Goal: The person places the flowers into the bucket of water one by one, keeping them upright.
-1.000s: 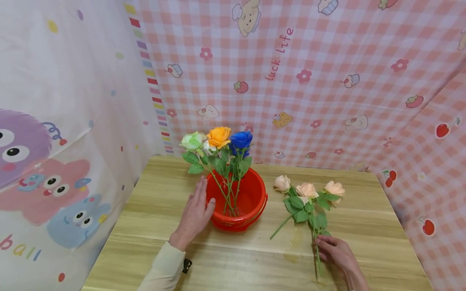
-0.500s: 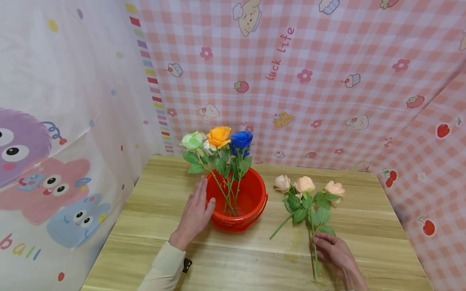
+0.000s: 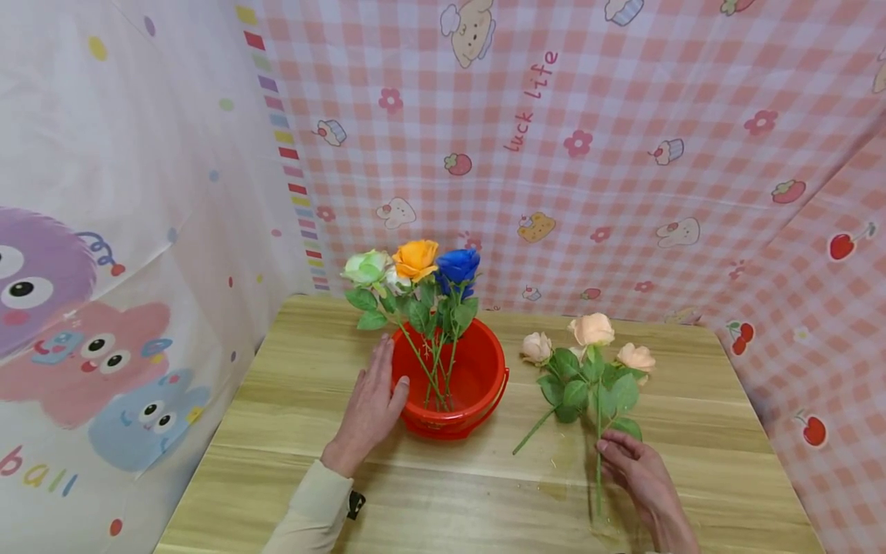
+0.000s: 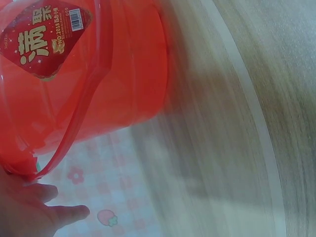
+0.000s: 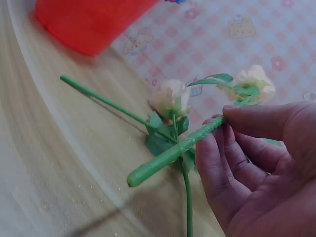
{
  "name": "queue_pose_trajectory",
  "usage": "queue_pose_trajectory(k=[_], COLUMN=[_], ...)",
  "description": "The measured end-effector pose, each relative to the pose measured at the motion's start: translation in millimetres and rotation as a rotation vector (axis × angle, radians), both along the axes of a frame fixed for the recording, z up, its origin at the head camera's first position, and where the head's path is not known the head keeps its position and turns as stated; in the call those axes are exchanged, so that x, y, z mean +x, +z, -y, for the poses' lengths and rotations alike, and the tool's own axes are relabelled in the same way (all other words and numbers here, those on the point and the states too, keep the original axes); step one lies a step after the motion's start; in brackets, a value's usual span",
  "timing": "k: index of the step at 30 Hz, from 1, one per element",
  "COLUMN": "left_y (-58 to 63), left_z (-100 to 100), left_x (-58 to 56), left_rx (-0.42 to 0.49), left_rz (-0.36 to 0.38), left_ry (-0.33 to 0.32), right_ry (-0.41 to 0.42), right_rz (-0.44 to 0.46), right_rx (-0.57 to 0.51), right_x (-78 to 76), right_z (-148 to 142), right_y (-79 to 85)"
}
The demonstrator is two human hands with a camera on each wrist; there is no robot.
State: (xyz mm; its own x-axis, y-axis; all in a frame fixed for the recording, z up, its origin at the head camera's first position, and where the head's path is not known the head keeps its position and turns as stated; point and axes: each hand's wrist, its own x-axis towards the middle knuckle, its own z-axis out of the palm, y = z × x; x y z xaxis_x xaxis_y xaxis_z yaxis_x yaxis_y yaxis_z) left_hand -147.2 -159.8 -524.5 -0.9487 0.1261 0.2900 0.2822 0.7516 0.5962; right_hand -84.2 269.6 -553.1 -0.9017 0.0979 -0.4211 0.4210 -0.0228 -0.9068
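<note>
My right hand pinches the green stem of a peach rose between thumb and fingertips. In the right wrist view its cut stem end points out past the fingers, above the wooden table. My left hand rests against the left side of a red bucket, fingers straight and thumb at the rim. Inside the bucket lean artificial roses: a pale green rose, an orange rose, a blue rose and a partly hidden white one. The left wrist view shows the bucket's handle and label.
Two more peach roses lie on the table, a left rose and a right rose, their leaves overlapping the held one in the head view. A checked cloth hangs behind the wooden table.
My right hand has raised the pinched peach rose; its bloom now stands higher and slightly further right. The left hand and bucket have stayed put.
</note>
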Motion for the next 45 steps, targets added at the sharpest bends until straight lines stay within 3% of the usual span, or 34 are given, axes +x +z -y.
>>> queue_pose_trajectory(k=[14, 26, 45], left_y=[0.2, -0.3, 1.8], left_z=[-1, -2, -2], left_x=[0.3, 0.0, 1.2], left_rx=[-0.004, 0.001, 0.009], left_rz=[0.013, 0.006, 0.02], left_ry=[0.007, 0.012, 0.01], right_ry=[-0.057, -0.084, -0.099], right_rz=[-0.112, -0.235, -0.329], right_rx=[-0.13, -0.113, -0.1], right_x=[-0.9, -5.2, -12.6], right_z=[12, 24, 48], right_y=[26.1, 41.1, 65.6])
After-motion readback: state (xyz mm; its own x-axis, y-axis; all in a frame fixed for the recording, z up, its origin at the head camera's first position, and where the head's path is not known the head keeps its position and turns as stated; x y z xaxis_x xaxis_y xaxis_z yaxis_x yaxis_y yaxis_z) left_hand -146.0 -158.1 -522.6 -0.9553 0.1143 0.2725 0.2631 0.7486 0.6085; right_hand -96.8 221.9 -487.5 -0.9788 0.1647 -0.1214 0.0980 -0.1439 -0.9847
